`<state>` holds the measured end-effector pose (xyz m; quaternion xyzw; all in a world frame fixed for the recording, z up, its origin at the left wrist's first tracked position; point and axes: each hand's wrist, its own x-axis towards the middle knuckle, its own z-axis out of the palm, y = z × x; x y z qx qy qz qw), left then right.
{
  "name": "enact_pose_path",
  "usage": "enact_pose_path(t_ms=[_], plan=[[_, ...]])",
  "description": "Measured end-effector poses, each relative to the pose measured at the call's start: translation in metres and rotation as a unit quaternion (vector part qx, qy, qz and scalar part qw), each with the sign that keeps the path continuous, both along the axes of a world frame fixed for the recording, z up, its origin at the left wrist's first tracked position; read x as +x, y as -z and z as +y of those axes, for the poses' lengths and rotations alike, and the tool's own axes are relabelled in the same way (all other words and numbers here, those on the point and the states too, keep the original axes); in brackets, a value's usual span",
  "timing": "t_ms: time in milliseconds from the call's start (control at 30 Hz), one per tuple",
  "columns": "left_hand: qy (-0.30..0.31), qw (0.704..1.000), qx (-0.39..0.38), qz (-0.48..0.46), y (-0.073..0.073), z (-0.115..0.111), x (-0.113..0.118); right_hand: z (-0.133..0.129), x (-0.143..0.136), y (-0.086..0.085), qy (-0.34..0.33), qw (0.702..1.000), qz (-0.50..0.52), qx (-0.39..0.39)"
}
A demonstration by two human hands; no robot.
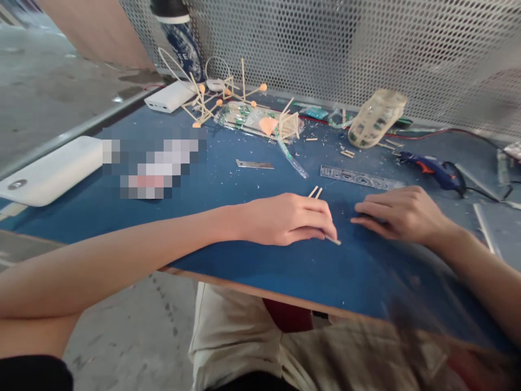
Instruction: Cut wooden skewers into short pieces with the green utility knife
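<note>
Resting low over the blue tabletop (228,187), the left hand (303,220) is nearly closed, and a short stick (335,241) is pinched at its fingertips, pointed into the space between the hands. Two pale sticks (318,193) are seen beyond its knuckles — whether they are gripped cannot be told. The right hand (409,214) is held near it, half curled, with a gap left between thumb and fingers; nothing is seen in it, though its palm is hidden. Farther back, a clear ruler (345,175) and a blade (255,164) are laid flat.
</note>
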<state>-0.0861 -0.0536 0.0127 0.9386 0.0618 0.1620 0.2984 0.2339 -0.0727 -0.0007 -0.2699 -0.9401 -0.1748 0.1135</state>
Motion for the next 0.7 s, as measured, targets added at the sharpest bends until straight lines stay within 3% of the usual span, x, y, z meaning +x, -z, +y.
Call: enact_pose_path(t_ms=[133,200,267,300,433,567,700], plan=[[-0.103,0.991,-0.048,-0.075,-0.002,-0.002,0.002,0.017,0.014,-0.001,0.16,0.987,0.001,-0.008],[-0.146,0.98,-0.114,-0.071,-0.004,-0.001,0.001,0.029,0.018,-0.005,0.245,0.967,0.031,-0.061],[-0.183,0.965,-0.185,-0.041,-0.006,0.002,-0.002,0.043,0.021,-0.01,0.291,0.942,0.045,-0.163],[-0.198,0.958,-0.207,-0.026,-0.007,0.004,-0.003,0.049,0.023,-0.013,0.294,0.928,0.052,-0.224],[-0.249,0.95,-0.187,-0.017,-0.008,0.017,-0.009,0.063,0.026,-0.025,0.292,0.906,0.049,-0.302],[-0.291,0.946,-0.127,-0.062,-0.005,0.03,-0.012,0.052,0.032,-0.04,0.286,0.887,0.028,-0.363],[-0.296,0.942,-0.126,-0.092,-0.003,0.032,-0.012,0.033,0.035,-0.056,0.266,0.857,0.02,-0.442]])
